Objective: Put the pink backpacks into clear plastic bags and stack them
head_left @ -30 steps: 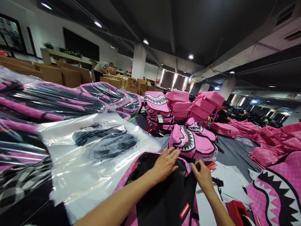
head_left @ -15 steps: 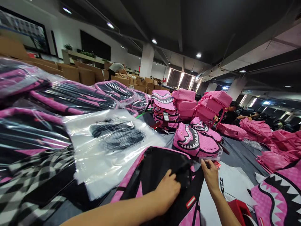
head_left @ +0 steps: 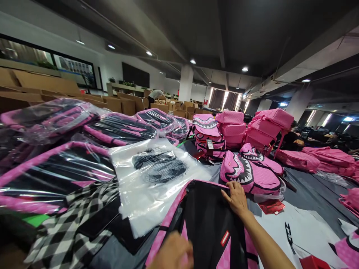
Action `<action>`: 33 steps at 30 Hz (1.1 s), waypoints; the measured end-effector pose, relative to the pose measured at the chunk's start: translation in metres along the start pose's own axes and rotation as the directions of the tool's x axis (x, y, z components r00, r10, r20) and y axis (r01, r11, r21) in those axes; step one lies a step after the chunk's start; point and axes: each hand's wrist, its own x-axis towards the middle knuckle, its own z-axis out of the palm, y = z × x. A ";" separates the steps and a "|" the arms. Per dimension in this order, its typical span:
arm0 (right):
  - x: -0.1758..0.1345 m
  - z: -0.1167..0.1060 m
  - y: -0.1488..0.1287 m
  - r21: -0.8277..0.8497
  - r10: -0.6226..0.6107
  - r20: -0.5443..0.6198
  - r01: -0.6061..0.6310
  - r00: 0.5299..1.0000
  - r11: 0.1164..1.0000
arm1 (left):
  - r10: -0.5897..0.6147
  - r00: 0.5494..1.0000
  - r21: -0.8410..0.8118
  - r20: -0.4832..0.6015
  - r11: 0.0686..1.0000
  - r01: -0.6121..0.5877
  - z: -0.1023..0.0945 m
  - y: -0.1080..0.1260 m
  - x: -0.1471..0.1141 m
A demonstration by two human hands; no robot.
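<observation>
A pink-and-black backpack (head_left: 210, 213) lies in front of me, its black side with a small red label facing up. At its top right corner, my right hand (head_left: 237, 196) has its fingers bent over the rim and grips it. Over the backpack's lower left edge is my left hand (head_left: 172, 252), smeared by motion, so its fingers cannot be made out. Left of the backpack lies a stack of clear plastic bags (head_left: 159, 175) with black print. Beyond my right hand rest pink backpacks with shark-mouth faces (head_left: 238, 170).
Plastic-wrapped backpacks (head_left: 58, 172) are piled on the left, near a black-and-white checked cloth (head_left: 73, 216). Pink backpacks (head_left: 266, 127) stand stacked farther back. White sheets (head_left: 303, 224) and a red object (head_left: 314, 262) lie at right. Another person (head_left: 157, 96) bends among cardboard boxes.
My right hand has moved onto the backpack's top corner. My left hand has come down and left, off the black panel. The black strap piece over the panel now lies out of sight. The view has turned left.
</observation>
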 end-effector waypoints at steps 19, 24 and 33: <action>-0.106 0.008 0.011 0.178 -0.102 0.014 0.098 0.995 0.979 | -0.042 0.993 -0.009 -0.113 0.999 0.042 0.086 -0.044 0.101; -0.081 0.030 0.031 0.107 -0.062 0.242 0.037 0.968 0.994 | 0.008 0.978 0.000 0.207 1.000 -0.008 0.091 -0.052 0.167; -0.055 0.071 0.036 -0.088 0.040 0.111 -0.030 0.993 0.996 | -0.152 0.972 -0.001 0.178 0.988 0.155 0.128 -0.061 0.180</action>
